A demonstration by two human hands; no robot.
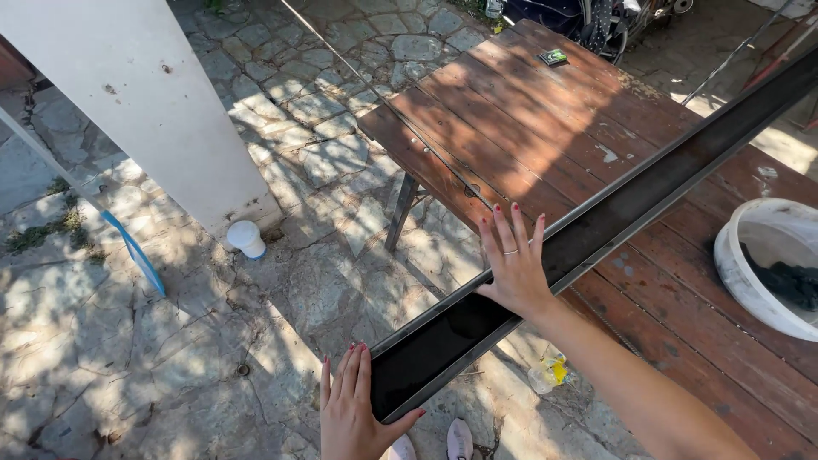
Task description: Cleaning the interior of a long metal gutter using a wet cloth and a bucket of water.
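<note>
A long dark metal channel (613,213) lies slanted across the red-brown wooden table (528,111), its near end jutting past the table edge toward me. My left hand (349,409) cups that near end, fingers flat against its left side and thumb under the end. My right hand (513,260) rests further up the channel with fingers spread over its left rim; a ring shows on one finger. Both hands have red nails.
A white plastic tub (750,281) with a dark cloth inside sits at the table's right. A small green-black object (553,57) lies at the far end. A white pillar (145,94), a white cup (245,238), a blue strip (136,254) and stone paving lie left.
</note>
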